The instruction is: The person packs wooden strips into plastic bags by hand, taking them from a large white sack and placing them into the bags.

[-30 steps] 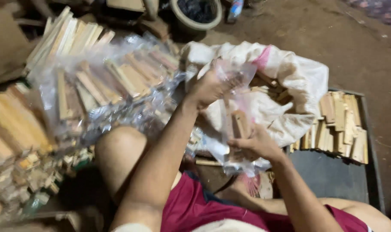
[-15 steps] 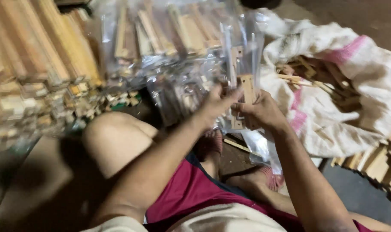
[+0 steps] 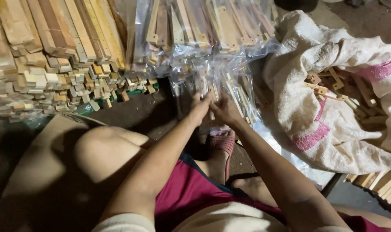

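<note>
Frame centre: left hand (image 3: 200,107) and right hand (image 3: 224,110) together, fingers closed on clear plastic bag of thin wooden sticks (image 3: 212,83). White woven sack (image 3: 316,86) right; stacked wooden slats (image 3: 53,38) upper left.

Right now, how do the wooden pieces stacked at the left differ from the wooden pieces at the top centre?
The stacked wooden pieces lie bare in an open pile; the bagged wooden pieces sit inside clear plastic bags. The left hand and right hand touch a bag, not the bare stack. Both are pale, long wooden strips.
</note>
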